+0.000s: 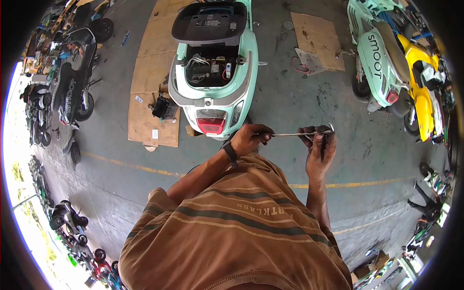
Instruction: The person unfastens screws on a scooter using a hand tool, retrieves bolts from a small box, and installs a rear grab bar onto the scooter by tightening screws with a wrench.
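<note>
The left hand's (248,139) and right hand's (321,151) fingers pinch a thin metal rod (290,134) between them; ahead of the left fingers, the scooter's (249,67) seat (210,23) is already raised, not yet closed.

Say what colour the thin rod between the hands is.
Silvery; the rod shows in the head view.

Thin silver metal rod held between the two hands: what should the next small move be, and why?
Probably ease the left hand off its end while the right hand grips the other. Both hands hold the thin silver metal rod crosswise behind the mint-green scooter, so freeing one end would likely make the rod easier to turn.
</note>
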Available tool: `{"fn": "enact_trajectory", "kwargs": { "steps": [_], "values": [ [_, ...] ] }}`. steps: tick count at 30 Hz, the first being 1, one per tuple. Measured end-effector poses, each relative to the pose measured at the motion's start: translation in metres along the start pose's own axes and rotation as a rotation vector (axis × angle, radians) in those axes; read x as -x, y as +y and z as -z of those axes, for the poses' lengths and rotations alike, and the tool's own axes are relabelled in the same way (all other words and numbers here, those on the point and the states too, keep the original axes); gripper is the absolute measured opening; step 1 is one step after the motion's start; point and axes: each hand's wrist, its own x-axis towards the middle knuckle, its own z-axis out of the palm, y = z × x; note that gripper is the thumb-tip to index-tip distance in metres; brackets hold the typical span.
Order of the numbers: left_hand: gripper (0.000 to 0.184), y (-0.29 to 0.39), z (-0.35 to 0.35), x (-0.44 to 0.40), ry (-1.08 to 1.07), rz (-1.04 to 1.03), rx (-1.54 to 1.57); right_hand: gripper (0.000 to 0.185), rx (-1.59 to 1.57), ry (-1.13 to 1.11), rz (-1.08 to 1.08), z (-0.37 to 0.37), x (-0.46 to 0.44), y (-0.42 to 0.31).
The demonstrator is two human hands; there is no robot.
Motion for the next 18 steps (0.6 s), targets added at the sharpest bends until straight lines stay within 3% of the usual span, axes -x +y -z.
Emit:
{"fn": "enact_trajectory", "kwargs": {
  "steps": [2,6,8,10,11,18],
  "values": [
    [0.027,-0.006,0.019,-0.023,-0.040,0.020,0.101,0.019,-0.021,-0.090,0.078,-0.007,-0.030,0.005],
    [0.029,-0.022,0.048,-0.066,-0.100,0.109,0.411,0.015,0.026,-0.215,0.032,-0.025,-0.083,0.002],
    [0.025,-0.045,0.054,-0.084,-0.082,0.162,0.588,0.011,0.242,-0.325,0.100,-0.034,-0.104,0.002],
    [0.020,-0.056,0.060,-0.104,0.162,0.357,1.072,0.008,0.375,-0.364,0.132,-0.040,-0.126,0.017],
    [0.018,-0.074,0.063,-0.115,0.162,0.262,1.193,0.010,0.449,-0.409,0.192,-0.045,-0.137,0.025],
    [0.012,-0.075,0.081,-0.181,0.406,0.332,1.495,0.016,0.645,-0.709,0.395,-0.077,-0.217,0.056]
  ]
}}
